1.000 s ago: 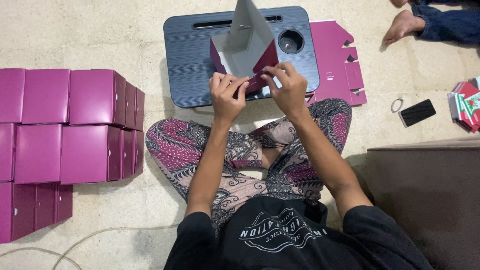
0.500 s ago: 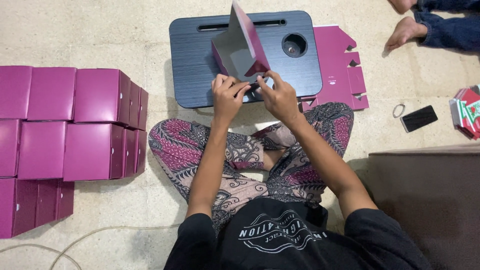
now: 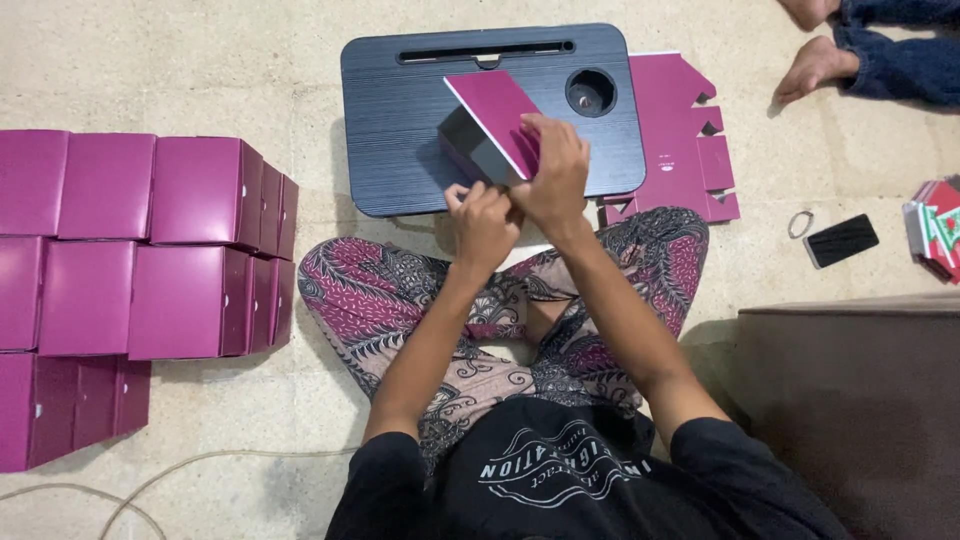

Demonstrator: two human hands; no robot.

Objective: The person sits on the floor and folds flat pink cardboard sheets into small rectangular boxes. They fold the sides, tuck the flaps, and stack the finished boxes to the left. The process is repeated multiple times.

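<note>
A magenta cardboard box [image 3: 492,120], grey inside, rests half folded on a dark lap tray [image 3: 400,130]. My right hand [image 3: 553,170] grips the near edge of its lid flap, pressing it down over the box. At the box's near left corner my left hand [image 3: 483,222] pinches a flap. Both hands are over the tray's front edge, above my crossed legs in patterned trousers.
Stacks of finished magenta boxes [image 3: 150,240] fill the floor at left. Flat unfolded magenta blanks [image 3: 680,140] lie right of the tray. A black phone [image 3: 841,240] and a ring lie at right, near another person's feet [image 3: 815,65]. A brown cushion [image 3: 860,400] sits lower right.
The upright lid panel has been folded down over the box. Both hands moved slightly forward with it, the right hand now on top of the lid.
</note>
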